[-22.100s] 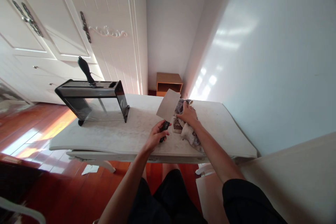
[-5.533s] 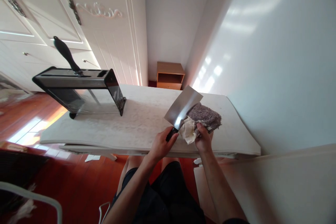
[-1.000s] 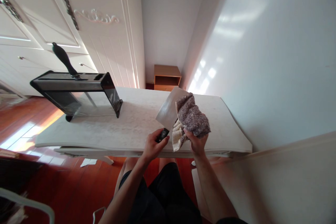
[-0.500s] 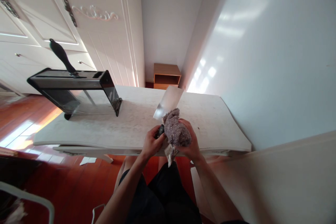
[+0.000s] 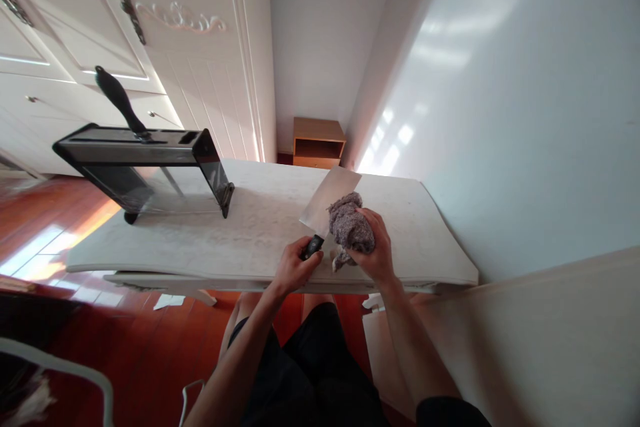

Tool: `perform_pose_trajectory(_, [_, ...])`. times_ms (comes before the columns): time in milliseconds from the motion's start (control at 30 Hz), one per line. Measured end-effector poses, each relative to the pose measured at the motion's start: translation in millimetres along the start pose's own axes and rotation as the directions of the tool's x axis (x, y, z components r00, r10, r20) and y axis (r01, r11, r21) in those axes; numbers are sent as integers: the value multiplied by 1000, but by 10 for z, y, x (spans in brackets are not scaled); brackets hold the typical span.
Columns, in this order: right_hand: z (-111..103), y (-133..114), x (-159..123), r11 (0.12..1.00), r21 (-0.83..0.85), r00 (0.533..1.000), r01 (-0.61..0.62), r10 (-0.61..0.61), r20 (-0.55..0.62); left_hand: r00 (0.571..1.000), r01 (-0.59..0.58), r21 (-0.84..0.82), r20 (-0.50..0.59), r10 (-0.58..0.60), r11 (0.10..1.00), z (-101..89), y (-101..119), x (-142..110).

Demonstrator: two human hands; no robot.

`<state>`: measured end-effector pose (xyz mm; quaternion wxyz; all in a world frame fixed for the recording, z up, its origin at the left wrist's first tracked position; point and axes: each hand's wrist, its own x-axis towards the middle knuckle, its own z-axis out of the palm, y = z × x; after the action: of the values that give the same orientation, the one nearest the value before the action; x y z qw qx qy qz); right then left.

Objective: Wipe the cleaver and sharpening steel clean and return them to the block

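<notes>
My left hand (image 5: 294, 266) is closed round the black handle of a cleaver (image 5: 327, 197), whose broad steel blade slants up and away over the white table (image 5: 240, 240). My right hand (image 5: 376, 247) grips a bunched grey cloth (image 5: 349, 227) and presses it against the right side of the blade, near the handle. A pale corner of the cloth hangs below my fingers.
A black knife block (image 5: 145, 163) with a clear front stands at the table's left end, one black-handled knife (image 5: 117, 99) sticking out of it. White wardrobe doors rise behind it. A small wooden cabinet (image 5: 319, 141) sits beyond the table. A pale wall runs along the right.
Over the last second my right hand bunched the cloth, drew it down to the handle, then moved it back up onto the blade. The cleaver stayed in my left hand, tilting slightly.
</notes>
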<state>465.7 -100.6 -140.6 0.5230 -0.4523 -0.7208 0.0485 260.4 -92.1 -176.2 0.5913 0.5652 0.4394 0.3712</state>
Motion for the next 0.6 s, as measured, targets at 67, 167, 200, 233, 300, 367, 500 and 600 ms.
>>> perform_pose_trajectory(67, [-4,46,68,998,-57,1000,2,-3,-26,1000,-13,34,-19,14,999,14,22,-4])
perform_pose_trajectory(167, [-15,57,108,999,-53,998,3,0,57,998,-38,59,-52,41,998,30,29,-2])
perform_pose_trajectory(200, [-14,48,94,1000,-23,994,-3,6,112,998,-33,52,-60,36,998,32,24,1])
perform_pose_trajectory(233, [-9,35,67,1000,19,985,-11,8,174,998,-23,40,-66,26,999,31,18,5])
perform_pose_trajectory(300, [9,4,-20,993,111,957,-32,-1,289,998,-3,10,-70,4,1000,25,0,12])
perform_pose_trajectory(367, [25,-23,-123,984,171,939,-52,-11,343,997,-4,2,-74,4,1000,19,-20,20])
perform_pose_trajectory(500, [-31,-63,-234,975,196,927,-104,24,375,984,-125,146,-110,142,981,26,-59,34])
perform_pose_trajectory(600, [-163,-118,-193,964,240,900,-117,1,436,960,-211,266,-123,250,941,52,-90,47])
